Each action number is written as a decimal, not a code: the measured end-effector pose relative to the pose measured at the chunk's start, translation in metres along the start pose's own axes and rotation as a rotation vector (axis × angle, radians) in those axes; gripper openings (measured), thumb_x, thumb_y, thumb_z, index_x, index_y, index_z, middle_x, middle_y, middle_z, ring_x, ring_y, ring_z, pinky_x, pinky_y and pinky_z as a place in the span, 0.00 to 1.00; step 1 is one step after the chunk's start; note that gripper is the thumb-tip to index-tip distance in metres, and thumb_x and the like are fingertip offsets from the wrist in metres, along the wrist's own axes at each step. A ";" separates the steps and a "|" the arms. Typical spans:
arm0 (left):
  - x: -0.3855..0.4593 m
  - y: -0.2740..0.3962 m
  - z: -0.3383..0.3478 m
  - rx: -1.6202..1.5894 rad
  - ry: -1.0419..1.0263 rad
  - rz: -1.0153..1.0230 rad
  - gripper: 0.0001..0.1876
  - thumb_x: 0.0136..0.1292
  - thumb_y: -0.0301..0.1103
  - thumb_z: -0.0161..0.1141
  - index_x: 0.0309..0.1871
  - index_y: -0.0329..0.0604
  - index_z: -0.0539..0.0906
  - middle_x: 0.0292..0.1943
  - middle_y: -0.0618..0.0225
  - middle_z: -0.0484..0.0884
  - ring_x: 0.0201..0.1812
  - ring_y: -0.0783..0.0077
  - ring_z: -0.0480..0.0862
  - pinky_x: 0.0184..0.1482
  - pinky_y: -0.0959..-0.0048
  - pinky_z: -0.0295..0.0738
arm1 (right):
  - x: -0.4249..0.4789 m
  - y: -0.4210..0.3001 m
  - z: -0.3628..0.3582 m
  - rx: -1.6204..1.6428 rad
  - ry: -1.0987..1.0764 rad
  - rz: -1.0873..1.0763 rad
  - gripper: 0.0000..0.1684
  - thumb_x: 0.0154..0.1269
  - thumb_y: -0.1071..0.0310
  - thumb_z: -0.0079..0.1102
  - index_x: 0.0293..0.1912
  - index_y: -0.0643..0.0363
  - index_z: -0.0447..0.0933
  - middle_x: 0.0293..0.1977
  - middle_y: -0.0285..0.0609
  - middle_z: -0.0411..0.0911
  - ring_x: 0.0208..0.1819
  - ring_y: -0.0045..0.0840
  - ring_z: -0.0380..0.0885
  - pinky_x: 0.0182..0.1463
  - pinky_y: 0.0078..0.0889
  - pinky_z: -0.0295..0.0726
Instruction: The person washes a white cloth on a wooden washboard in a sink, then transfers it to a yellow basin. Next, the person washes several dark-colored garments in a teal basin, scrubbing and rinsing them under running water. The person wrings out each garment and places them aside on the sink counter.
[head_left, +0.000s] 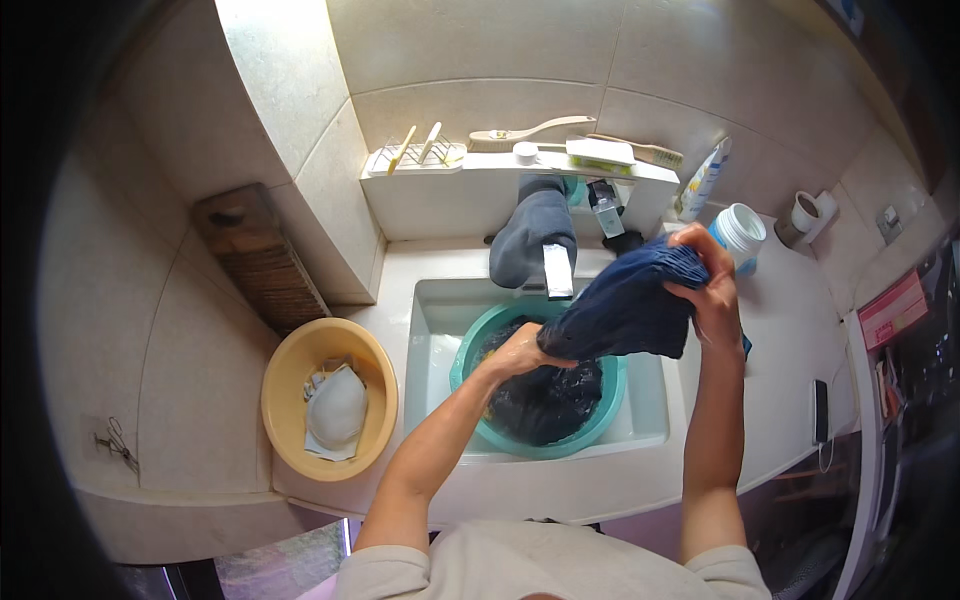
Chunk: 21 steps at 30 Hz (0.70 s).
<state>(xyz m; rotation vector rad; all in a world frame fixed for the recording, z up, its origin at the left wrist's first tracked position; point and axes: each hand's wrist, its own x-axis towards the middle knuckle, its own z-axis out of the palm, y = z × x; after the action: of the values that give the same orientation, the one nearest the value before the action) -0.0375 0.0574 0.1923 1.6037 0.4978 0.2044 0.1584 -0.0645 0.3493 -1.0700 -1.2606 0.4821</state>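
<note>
A wet navy-blue cloth is stretched between my hands above a round teal basin. My right hand grips its gathered upper end, while my left hand holds the lower left end near the basin's middle. Inside the basin, dark fabric lies in water. The basin stands in a white rectangular sink. A grey cloth covers the faucet behind it, with the metallic spout sticking out towards the basin.
To the left, a yellow basin holds a white padded cup-shaped item; a wooden washboard leans behind it. Brushes and a soap rack line the ledge. At right are an open white tub, a tube and a phone.
</note>
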 end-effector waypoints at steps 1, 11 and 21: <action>-0.004 -0.002 -0.002 -0.111 0.060 -0.015 0.24 0.44 0.26 0.75 0.47 0.34 0.82 0.44 0.68 0.84 0.46 0.74 0.80 0.56 0.74 0.71 | -0.018 0.019 -0.019 -0.009 0.126 0.088 0.14 0.48 0.78 0.60 0.39 0.61 0.74 0.34 0.35 0.74 0.38 0.16 0.73 0.46 0.17 0.71; -0.028 0.002 0.053 0.063 0.331 0.456 0.34 0.40 0.29 0.77 0.55 0.41 0.77 0.52 0.63 0.78 0.54 0.64 0.78 0.59 0.68 0.71 | -0.181 0.173 0.053 1.191 0.203 1.072 0.40 0.64 0.36 0.48 0.68 0.49 0.60 0.56 0.43 0.72 0.58 0.36 0.71 0.55 0.53 0.73; -0.033 -0.027 0.084 0.086 0.334 0.639 0.37 0.46 0.52 0.76 0.51 0.31 0.77 0.43 0.47 0.81 0.48 0.60 0.80 0.51 0.64 0.73 | -0.146 0.201 0.045 1.050 0.364 1.159 0.28 0.62 0.48 0.55 0.54 0.56 0.69 0.46 0.46 0.76 0.49 0.36 0.74 0.53 0.46 0.75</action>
<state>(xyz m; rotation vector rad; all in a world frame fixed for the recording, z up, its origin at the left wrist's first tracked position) -0.0363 -0.0320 0.1627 1.7821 0.2304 0.9526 0.1237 -0.0712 0.0995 -0.7797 0.1473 1.5196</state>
